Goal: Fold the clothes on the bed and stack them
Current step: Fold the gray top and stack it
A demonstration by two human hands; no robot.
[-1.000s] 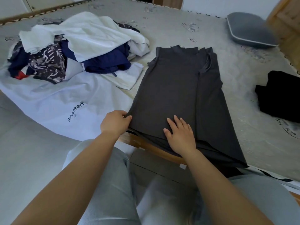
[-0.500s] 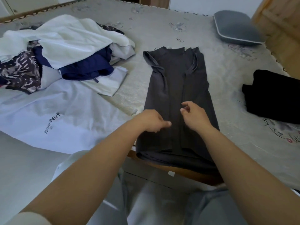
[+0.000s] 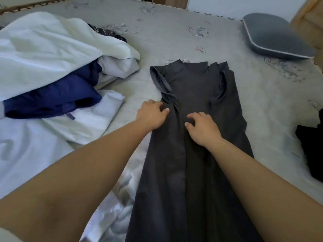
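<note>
Clothes covered the bed [image 3: 174,35] that day: a dark grey dress [image 3: 192,95] lay lengthwise down the middle of the pale, flower-printed bedspread, its sides already folded inward into a long narrow strip, neckline at the far end and hem running toward me.

Both my bare hands were on it about midway along. My left hand [image 3: 151,114] rested at the dress's left edge, fingers curled, the grip gathering a small ridge of the grey cloth just below the folded armhole. My right hand [image 3: 202,126] sat just beside it, over the centre fold, fingers bent and pressing down into the fabric; whether that grip had closed on any cloth, I could not tell.

To my left, an unsorted pile waited: a large white garment [image 3: 49,49] draped on top, a navy blue garment [image 3: 57,100] bunched beneath it, and a light blue-white garment [image 3: 35,145] spread flat nearest me, touching the pile. A scrap of dark patterned cloth [image 3: 108,33] showed behind the white one.

At the right edge of the bed, well apart from the dress, lay a black garment [image 3: 311,151], partly cut off by the frame. A grey pillow [image 3: 272,37] with pale piping sat at the far right corner.

No lettering or label was readable anywhere in view.
</note>
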